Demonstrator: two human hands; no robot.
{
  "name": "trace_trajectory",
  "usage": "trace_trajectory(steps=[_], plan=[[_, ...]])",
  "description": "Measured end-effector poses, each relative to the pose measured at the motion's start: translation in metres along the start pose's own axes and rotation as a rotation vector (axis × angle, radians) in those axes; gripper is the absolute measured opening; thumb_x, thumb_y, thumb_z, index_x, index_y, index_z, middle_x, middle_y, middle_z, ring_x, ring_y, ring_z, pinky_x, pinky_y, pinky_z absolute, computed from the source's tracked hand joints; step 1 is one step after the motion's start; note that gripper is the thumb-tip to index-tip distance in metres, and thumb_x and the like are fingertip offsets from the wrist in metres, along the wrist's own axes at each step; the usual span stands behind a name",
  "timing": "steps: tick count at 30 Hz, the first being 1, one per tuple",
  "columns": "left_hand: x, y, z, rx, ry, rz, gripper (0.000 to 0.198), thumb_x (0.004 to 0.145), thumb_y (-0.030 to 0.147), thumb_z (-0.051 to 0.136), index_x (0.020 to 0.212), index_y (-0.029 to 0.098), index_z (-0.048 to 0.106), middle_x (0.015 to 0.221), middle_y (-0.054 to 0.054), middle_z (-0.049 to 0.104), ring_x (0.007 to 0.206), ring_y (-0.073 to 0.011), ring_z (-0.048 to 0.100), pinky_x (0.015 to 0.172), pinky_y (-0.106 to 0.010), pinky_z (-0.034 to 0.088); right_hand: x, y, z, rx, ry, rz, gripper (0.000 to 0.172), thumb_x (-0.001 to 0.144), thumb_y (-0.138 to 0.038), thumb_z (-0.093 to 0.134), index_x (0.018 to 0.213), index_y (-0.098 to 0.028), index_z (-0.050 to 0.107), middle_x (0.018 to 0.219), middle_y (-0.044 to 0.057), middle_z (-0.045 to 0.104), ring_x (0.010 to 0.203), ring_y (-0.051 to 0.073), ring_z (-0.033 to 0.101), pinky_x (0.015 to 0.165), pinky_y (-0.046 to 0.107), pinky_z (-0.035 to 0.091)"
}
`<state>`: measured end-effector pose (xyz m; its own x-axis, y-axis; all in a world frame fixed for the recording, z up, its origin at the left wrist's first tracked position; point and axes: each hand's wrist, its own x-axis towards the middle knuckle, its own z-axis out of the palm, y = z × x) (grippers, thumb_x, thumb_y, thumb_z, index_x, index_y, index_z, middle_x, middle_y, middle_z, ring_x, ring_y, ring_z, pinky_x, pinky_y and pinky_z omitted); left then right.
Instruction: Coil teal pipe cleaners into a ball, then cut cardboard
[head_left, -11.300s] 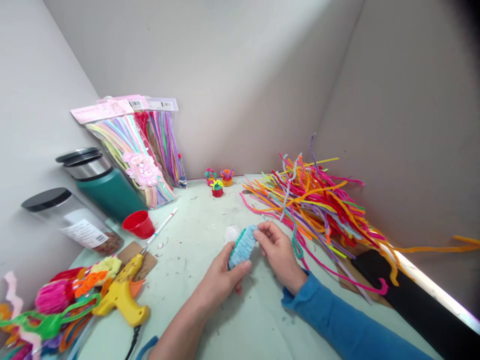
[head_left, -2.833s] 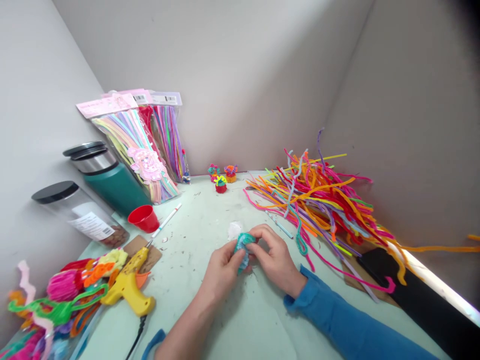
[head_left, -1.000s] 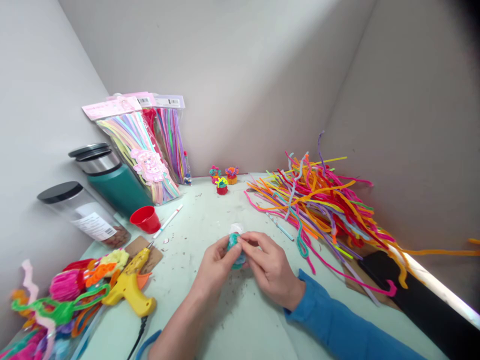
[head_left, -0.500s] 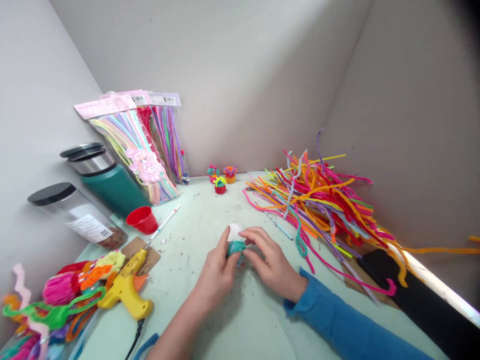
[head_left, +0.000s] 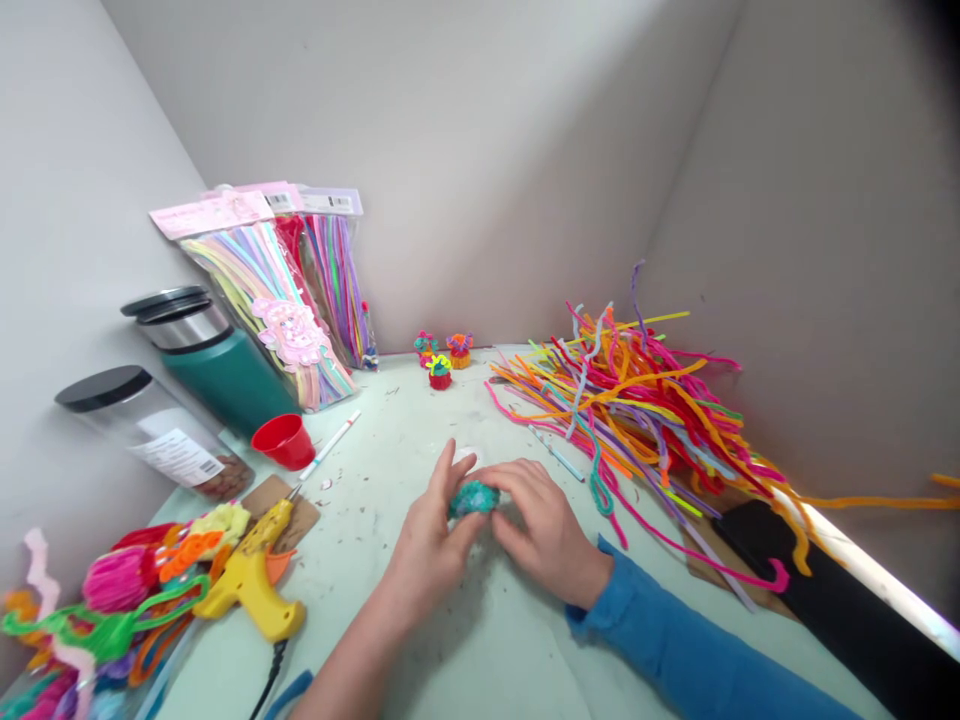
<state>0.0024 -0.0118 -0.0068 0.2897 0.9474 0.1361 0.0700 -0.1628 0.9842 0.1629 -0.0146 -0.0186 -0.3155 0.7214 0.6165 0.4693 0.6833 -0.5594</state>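
Note:
Between my two hands is a small bundle of teal pipe cleaner point(head_left: 474, 499), held just above the table point(head_left: 382, 440). My left hand point(head_left: 431, 535) grips it from the left, thumb along its lower side and index finger raised behind. From the right, my right hand point(head_left: 536, 520) pinches its other end with thumb and fingers. The fingers hide part of the bundle, so its full shape cannot be made out. Just behind the fingertips lies a whitish scrap point(head_left: 466, 455), partly covered.
Left stand a yellow glue gun point(head_left: 255, 580), a red cup point(head_left: 283, 442), a green bottle point(head_left: 217, 365), a jar point(head_left: 150, 430) and packs of pipe cleaners point(head_left: 255, 290). Loose pipe cleaners point(head_left: 637, 390) heap at right. Small pipe-cleaner figures point(head_left: 440, 372) stand at the back.
The teal bundle has turned between my fingers and shows more of its side. My left fingers have spread and shifted slightly; my right fingers have curled closer round it.

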Motion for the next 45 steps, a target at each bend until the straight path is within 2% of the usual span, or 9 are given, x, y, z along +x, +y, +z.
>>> trace_trajectory(steps=[4,7,10,17,20,25,30,35,45], plan=[[0.002,0.005,0.002,-0.205,0.028,-0.068,0.062,0.073,0.023,0.065,0.13,0.02,0.039,0.129,-0.014,0.051,0.113,-0.0238,0.051,0.095,-0.037,0.039,-0.004,-0.001,0.005,0.107,0.13,0.134,0.028,0.077,-0.011,0.05,0.104,-0.021,0.051,0.101,0.006,0.059,0.095,0.02,0.054,0.084,0.036,0.043],[0.003,0.009,0.003,-0.215,0.047,-0.085,0.051,0.072,0.024,0.065,0.12,0.018,0.05,0.123,-0.013,0.057,0.11,-0.0234,0.054,0.094,-0.035,0.041,-0.006,0.0,0.008,0.159,0.165,0.225,0.027,0.076,-0.011,0.052,0.101,-0.021,0.052,0.098,0.004,0.06,0.092,0.018,0.055,0.083,0.032,0.044],[0.004,0.011,0.003,-0.183,0.077,-0.121,0.049,0.07,0.027,0.067,0.115,0.015,0.054,0.116,-0.012,0.062,0.102,-0.0229,0.058,0.089,-0.034,0.044,-0.006,0.001,0.008,0.191,0.201,0.296,0.025,0.077,-0.013,0.053,0.1,-0.021,0.053,0.095,0.003,0.061,0.09,0.018,0.056,0.082,0.031,0.044],[0.004,0.004,0.003,-0.099,0.139,-0.129,0.037,0.077,0.034,0.058,0.106,0.011,0.06,0.1,-0.01,0.069,0.091,-0.0224,0.062,0.082,-0.034,0.05,-0.003,-0.001,0.008,0.279,0.15,0.359,0.02,0.078,-0.019,0.056,0.098,-0.02,0.054,0.091,0.002,0.061,0.087,0.017,0.056,0.08,0.028,0.044],[0.002,-0.002,0.004,0.029,0.165,-0.083,0.034,0.08,0.033,0.054,0.105,0.013,0.061,0.098,-0.007,0.069,0.089,-0.0213,0.063,0.081,-0.033,0.051,-0.003,-0.004,0.008,0.281,0.135,0.362,0.016,0.079,-0.02,0.056,0.095,-0.019,0.054,0.088,0.002,0.06,0.085,0.016,0.056,0.078,0.028,0.044],[-0.002,-0.005,0.005,0.236,0.203,-0.044,0.033,0.082,0.032,0.05,0.108,0.016,0.061,0.096,-0.005,0.071,0.086,-0.0214,0.065,0.077,-0.03,0.051,-0.003,-0.007,0.012,0.214,0.198,0.377,0.013,0.077,-0.018,0.057,0.09,-0.018,0.054,0.086,0.002,0.058,0.083,0.017,0.055,0.077,0.029,0.043],[-0.006,-0.001,0.014,0.323,0.182,-0.015,0.04,0.085,0.03,0.045,0.121,0.014,0.052,0.111,-0.009,0.065,0.096,-0.0216,0.063,0.085,-0.033,0.047,-0.005,-0.005,0.017,0.165,0.263,0.403,0.012,0.078,-0.018,0.056,0.09,-0.019,0.053,0.084,0.002,0.057,0.082,0.017,0.054,0.075,0.029,0.043],[-0.007,-0.002,0.027,0.219,0.16,-0.031,0.056,0.084,0.03,0.048,0.134,0.009,0.034,0.116,-0.011,0.063,0.104,-0.0197,0.058,0.089,-0.03,0.044,-0.008,-0.005,0.023,0.129,0.32,0.39,0.016,0.076,-0.012,0.052,0.09,-0.02,0.05,0.086,0.003,0.055,0.084,0.018,0.052,0.075,0.032,0.042],[-0.008,-0.009,0.03,0.078,0.232,-0.073,0.056,0.076,0.033,0.059,0.127,0.016,0.045,0.105,-0.008,0.067,0.09,-0.0215,0.063,0.079,-0.031,0.049,-0.008,-0.008,0.03,0.053,0.341,0.265,0.01,0.078,-0.014,0.052,0.081,-0.021,0.045,0.082,0.002,0.048,0.08,0.018,0.049,0.071,0.034,0.041]])
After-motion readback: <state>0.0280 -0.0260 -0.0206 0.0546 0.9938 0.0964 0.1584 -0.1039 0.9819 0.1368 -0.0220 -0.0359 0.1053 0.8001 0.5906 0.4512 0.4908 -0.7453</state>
